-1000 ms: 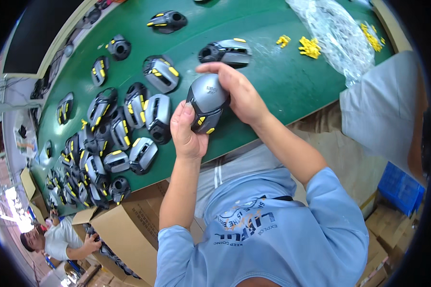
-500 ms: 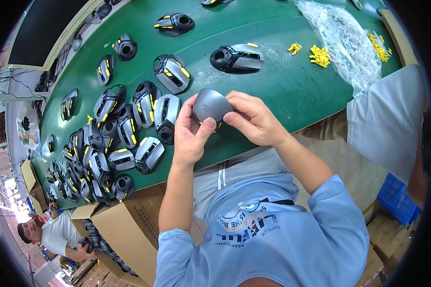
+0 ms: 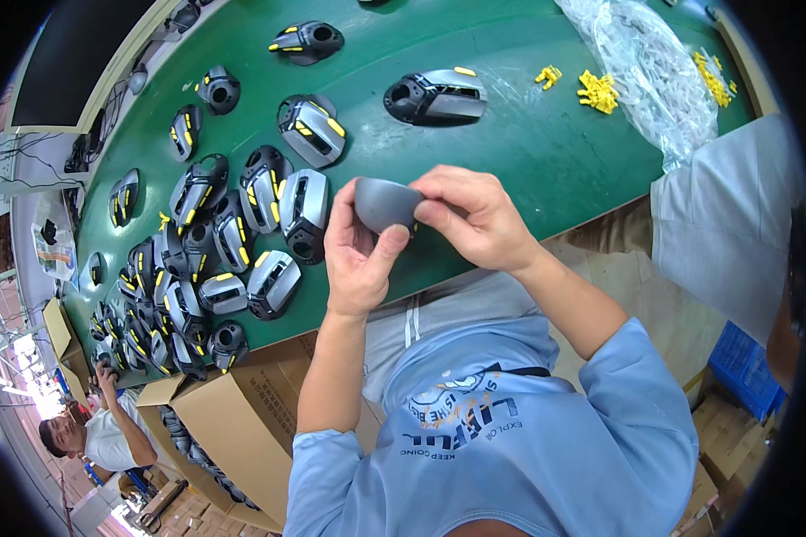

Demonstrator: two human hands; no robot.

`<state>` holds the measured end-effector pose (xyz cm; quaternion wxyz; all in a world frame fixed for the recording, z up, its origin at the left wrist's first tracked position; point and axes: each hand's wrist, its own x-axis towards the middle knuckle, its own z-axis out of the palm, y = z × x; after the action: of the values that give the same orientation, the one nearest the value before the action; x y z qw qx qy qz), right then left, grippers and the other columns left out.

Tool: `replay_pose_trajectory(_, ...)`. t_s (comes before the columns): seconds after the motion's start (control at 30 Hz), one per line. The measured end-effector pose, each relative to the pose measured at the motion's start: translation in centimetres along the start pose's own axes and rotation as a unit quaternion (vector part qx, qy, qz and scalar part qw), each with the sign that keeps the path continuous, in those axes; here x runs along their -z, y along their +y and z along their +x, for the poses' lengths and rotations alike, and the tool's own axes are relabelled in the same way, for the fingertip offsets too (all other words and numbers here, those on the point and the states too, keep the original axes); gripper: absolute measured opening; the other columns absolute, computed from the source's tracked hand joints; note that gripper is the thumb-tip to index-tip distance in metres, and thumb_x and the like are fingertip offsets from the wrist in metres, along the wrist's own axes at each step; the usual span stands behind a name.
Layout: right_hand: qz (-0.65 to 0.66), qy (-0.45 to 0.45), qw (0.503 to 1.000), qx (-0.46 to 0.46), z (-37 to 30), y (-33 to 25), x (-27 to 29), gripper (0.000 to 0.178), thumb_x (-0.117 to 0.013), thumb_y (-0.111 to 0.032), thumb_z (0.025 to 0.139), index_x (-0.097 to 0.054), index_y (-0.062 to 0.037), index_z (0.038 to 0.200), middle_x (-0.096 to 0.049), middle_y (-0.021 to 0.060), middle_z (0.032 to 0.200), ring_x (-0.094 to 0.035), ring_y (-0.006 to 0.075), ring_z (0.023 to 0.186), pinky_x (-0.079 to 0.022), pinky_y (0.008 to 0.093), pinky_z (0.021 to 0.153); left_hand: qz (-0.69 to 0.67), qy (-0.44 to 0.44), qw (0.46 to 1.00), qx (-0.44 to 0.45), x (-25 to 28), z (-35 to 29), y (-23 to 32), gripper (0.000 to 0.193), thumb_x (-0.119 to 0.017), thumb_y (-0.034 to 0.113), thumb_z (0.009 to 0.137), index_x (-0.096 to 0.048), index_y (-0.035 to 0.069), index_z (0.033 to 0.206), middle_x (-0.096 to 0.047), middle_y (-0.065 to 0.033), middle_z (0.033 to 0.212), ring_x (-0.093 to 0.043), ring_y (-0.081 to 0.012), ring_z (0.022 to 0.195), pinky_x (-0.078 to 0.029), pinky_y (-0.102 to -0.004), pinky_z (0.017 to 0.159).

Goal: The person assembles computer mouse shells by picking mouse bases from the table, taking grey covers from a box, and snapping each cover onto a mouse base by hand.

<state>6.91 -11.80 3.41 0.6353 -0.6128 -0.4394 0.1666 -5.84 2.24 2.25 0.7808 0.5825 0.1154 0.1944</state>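
Note:
A smooth grey plastic housing (image 3: 387, 204) is held up over the near edge of the green table, its rounded end showing. My left hand (image 3: 356, 259) wraps its left side, thumb lying against the lower front. On the other side, my right hand (image 3: 475, 219) pinches the right rim between thumb and fingers. A speck of yellow shows under the housing by the right thumb; the underside is hidden. Just left of my left hand lies a similar grey-and-black housing (image 3: 306, 208). Another housing (image 3: 439, 97) with a yellow strip lies beyond my hands.
Many housings with yellow strips crowd the green table (image 3: 546, 161) at left. Small yellow clips (image 3: 597, 92) and a plastic bag (image 3: 658, 94) of pale parts lie at right. A cardboard box (image 3: 242, 416) stands below the left edge. A co-worker (image 3: 107, 438) and another person's grey clothing (image 3: 725, 219) border the table.
The housing has tipped in my hands, so its top rim now shows edge-on. My right fingers have shifted along the rim. The co-worker at lower left has raised a hand to the table.

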Motion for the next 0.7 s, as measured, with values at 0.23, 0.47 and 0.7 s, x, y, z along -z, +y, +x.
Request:
replay_pose_trajectory(0.23, 0.435, 0.081, 0.881, -0.168, -1.5, 2.9, -1.8, 0.03, -0.062, -0.016, 0.102, -0.064, 0.0024, 0.125, -0.069, 0.0059, 0.112, -0.065, 0.0123, 0.097, -0.054, 0.028, 0.084, 0.021, 0.026, 0.999, 0.034, -0.6, 0.3, 1.8, 0.057, -0.078, 0.019, 0.091, -0.047, -0.003, 0.134, -0.061, -0.0086, 0.117, -0.06, -0.0141, 0.106, -0.051, -0.0283, 0.091)
replay_pose_trajectory(0.47, 0.291, -0.023, 0.944, -0.152, -0.9, 1.5, -0.6, 0.048, -0.076, -0.023, 0.092, -0.058, -0.0006, 0.13, -0.067, 0.0086, 0.119, -0.064, 0.0177, 0.112, -0.052, 0.0347, 0.099, 0.226, 0.015, 0.974, -0.025, 1.2, 0.0, 4.0, 0.05, -0.082, 0.021, 0.084, -0.057, -0.002, 0.121, -0.063, -0.0105, 0.108, -0.064, -0.0157, 0.092, -0.054, -0.0295, 0.076)
replay_pose_trajectory(0.7, -0.105, -0.102, 0.988, -0.053, -0.5, 0.3, 1.7, 0.061, -0.091, -0.032, 0.072, -0.057, 0.0006, 0.112, -0.068, 0.0139, 0.093, -0.069, 0.0262, 0.083, -0.054, 0.034, 0.077, 0.548, -0.069, 0.826, -0.111, 1.2, 0.9, 3.1, 0.061, -0.089, 0.025, 0.07, -0.061, -0.003, 0.116, -0.064, -0.016, 0.106, -0.062, -0.0311, 0.098, -0.05, -0.0393, 0.087)
